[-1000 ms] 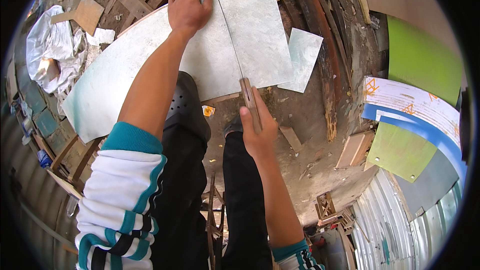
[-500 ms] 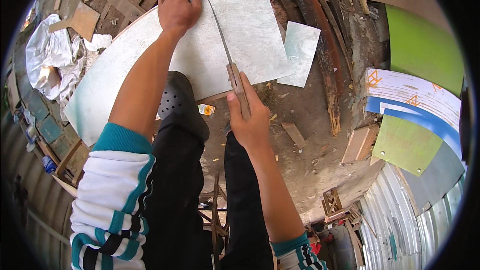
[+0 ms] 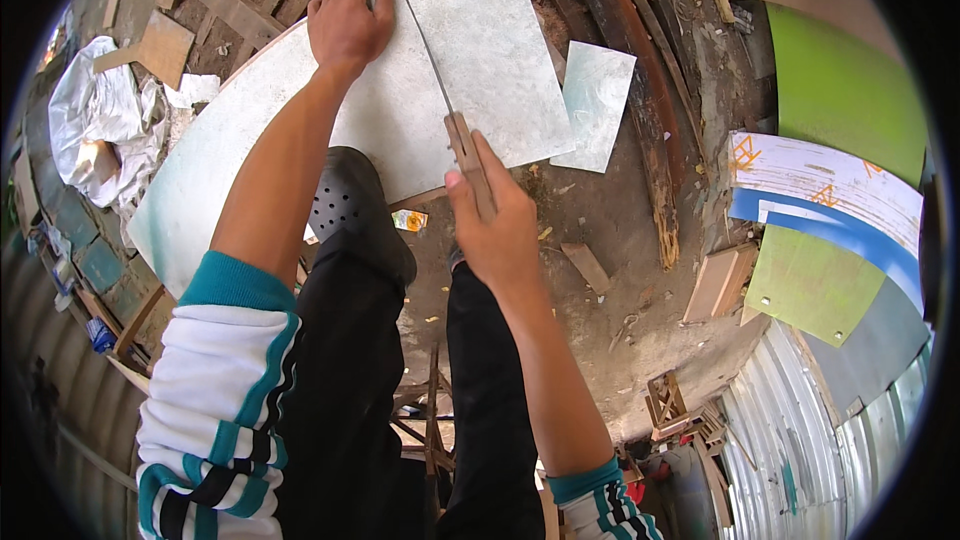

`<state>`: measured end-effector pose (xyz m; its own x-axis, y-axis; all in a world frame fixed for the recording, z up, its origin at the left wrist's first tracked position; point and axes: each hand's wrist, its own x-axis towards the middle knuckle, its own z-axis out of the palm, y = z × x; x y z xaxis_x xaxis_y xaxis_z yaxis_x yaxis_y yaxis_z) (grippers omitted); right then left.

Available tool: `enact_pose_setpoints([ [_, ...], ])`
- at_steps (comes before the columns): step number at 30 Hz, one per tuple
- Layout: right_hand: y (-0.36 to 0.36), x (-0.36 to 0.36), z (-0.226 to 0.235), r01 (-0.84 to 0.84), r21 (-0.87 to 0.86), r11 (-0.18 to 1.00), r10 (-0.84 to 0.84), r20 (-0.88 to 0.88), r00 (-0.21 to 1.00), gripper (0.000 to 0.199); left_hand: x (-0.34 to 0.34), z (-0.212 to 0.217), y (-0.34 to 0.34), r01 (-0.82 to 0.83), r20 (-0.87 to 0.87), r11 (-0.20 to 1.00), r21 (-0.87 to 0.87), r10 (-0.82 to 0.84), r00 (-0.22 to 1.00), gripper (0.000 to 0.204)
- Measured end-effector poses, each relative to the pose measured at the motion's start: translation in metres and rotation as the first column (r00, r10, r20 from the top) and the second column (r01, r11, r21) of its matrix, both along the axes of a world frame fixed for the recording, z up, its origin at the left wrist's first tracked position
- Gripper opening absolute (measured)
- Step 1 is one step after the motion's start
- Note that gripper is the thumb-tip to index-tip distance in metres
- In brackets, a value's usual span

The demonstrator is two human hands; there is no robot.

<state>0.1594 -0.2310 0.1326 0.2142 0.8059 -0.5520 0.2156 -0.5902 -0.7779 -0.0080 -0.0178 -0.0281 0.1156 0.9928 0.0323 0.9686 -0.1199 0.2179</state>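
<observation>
A pale board (image 3: pixel 400 110) lay in the upper middle, its two sides of the saw line not parted; the sawing seemed unfinished, though how deep was the cut, I could not tell. The saw (image 3: pixel 457 130) crossed this board. The right hand (image 3: pixel 495 225) had fingers clenched around its near end; the left hand (image 3: pixel 350 25) rested near the far edge, fingertips hidden, grip unclear.

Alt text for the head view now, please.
A bare right hand grips the brown wooden handle of a long, thin-bladed metal tool across a large, flat, grey-white sheet. The bare left hand rests on the sheet; a dark-grey perforated clog overlaps its near edge.
</observation>
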Motion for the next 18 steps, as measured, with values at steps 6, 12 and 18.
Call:
enact_pose_setpoints([
  [6,-0.15,0.026,0.096,-0.083,-0.018,0.996,0.084,0.059,0.995,0.053,-0.005,0.003,0.003,-0.005,-0.021,0.999,-0.036,0.005,1.0,0.053],
  [12,-0.078,0.018,0.053,-0.046,-0.017,0.999,0.047,0.072,0.996,0.05,-0.001,0.0,0.003,-0.014,-0.021,0.999,-0.038,0.013,1.0,0.052],
  [18,-0.056,-0.002,0.035,-0.012,-0.052,0.999,0.015,0.067,0.998,0.054,-0.003,0.002,0.002,-0.009,-0.045,0.998,-0.061,0.007,0.999,0.054],
])
